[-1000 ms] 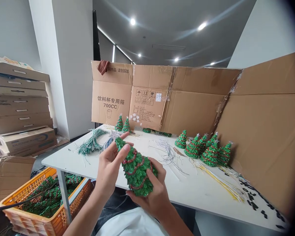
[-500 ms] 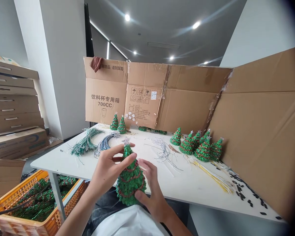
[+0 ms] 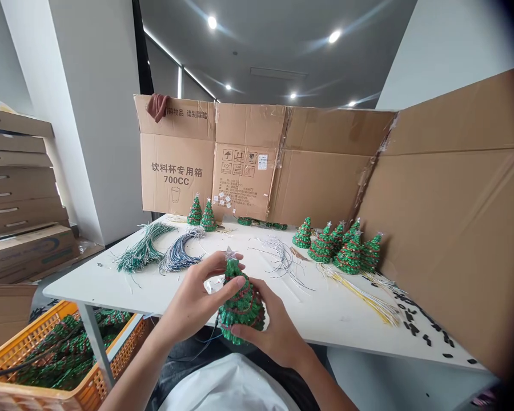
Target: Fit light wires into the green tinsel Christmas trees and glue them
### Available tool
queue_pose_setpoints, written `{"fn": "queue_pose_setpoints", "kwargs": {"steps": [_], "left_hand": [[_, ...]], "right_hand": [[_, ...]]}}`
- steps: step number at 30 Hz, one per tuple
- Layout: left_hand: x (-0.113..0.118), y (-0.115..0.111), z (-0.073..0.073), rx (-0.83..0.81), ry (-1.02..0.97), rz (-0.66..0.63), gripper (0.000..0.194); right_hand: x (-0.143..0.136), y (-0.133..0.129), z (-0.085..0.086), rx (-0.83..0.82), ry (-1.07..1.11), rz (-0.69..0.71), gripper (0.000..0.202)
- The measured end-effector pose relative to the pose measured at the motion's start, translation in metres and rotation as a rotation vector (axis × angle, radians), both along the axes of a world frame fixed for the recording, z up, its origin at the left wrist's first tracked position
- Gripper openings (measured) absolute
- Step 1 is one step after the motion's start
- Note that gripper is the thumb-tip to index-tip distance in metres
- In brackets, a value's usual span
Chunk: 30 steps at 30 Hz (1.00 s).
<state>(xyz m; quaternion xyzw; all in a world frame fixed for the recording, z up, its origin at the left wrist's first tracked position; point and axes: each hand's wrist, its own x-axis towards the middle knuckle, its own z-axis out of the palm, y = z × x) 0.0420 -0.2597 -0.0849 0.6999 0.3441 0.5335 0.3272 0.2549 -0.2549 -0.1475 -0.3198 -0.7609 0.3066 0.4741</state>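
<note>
Between my two hands is a small green tinsel Christmas tree (image 3: 240, 308) with red garland rows, held nearly upright over my lap at the table's front edge. A silvery star (image 3: 230, 254) tops it. My left hand (image 3: 201, 294) grips the tree's upper part, thumb across the front and fingers behind. My right hand (image 3: 272, 319) is closed around the lower right side, its thumb on the front near the base. Parts of the fingers of both hands are hidden behind the tree. Dark thin wires (image 3: 212, 337) show just left of the base.
On the white table (image 3: 342, 319) lie a green wire bundle (image 3: 143, 251), a blue-white wire bundle (image 3: 180, 251), loose wires (image 3: 285, 262) and yellow-white strips (image 3: 368, 297). Finished-looking trees (image 3: 346, 251) stand at right, black pieces (image 3: 411, 325) beyond. Cardboard (image 3: 325, 182) walls the back. An orange crate (image 3: 98, 382) sits lower left.
The tree has moved slightly up and right, with both hands still on it. My right hand has shifted up and right, and dark wires now show beside the base. The whole view has shifted slightly.
</note>
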Motion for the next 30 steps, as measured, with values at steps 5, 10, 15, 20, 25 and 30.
{"fn": "queue_pose_setpoints", "kwargs": {"steps": [5,10,15,20,25,30], "left_hand": [[0.005,0.000,-0.008,-0.004,0.021,-0.016,0.045],[0.003,0.001,-0.009,-0.026,0.060,-0.065,0.052],[0.001,0.007,-0.007,-0.041,0.050,-0.040,0.039],[-0.006,0.012,-0.002,-0.122,-0.022,-0.049,0.041],[-0.022,0.012,0.002,-0.188,-0.077,0.016,0.039],[-0.043,0.011,0.003,-0.202,-0.010,0.043,0.041]], "right_hand": [[0.012,0.003,0.006,0.145,-0.100,-0.139,0.072],[0.010,0.004,0.004,0.188,-0.071,-0.099,0.070],[-0.004,0.004,-0.004,0.153,0.019,-0.136,0.069],[-0.011,-0.003,-0.005,0.039,0.025,-0.116,0.074],[0.011,0.017,0.014,-0.032,-0.076,0.004,0.073],[0.042,0.111,0.037,-0.077,-0.138,-0.230,0.052]]}}
